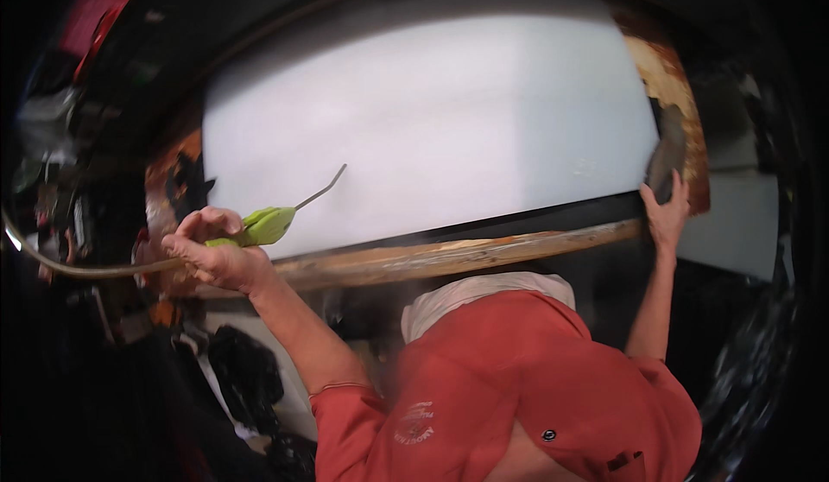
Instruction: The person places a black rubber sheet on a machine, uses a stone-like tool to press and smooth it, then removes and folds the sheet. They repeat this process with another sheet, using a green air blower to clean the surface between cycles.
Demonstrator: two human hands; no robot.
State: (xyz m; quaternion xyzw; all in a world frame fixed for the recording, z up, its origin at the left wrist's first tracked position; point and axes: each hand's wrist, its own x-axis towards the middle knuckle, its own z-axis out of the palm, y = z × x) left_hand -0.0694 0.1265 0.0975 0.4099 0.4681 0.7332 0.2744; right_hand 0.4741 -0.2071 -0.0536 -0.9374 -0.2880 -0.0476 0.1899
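Observation:
My left hand [211, 249] is closed around a lime-green air blow gun [266, 225] at the table's near left corner. Its thin bent metal nozzle [321, 190] points up and to the right over a large white sheet [414, 119]. From the back of the gun a hose [104, 269] curves off to the left. At the right end of the table my right hand [667, 214] has thumb and fingers on either side of a dark grey curved piece [668, 149]. What that piece is cannot be made out.
A worn wooden edge [466, 251] runs along the table's front, and rough wood shows at its right end [669, 76]. Something black [186, 184] lies on the left end. Below left hangs a black plastic bag [244, 374]. Pale panels [730, 223] stand at the right.

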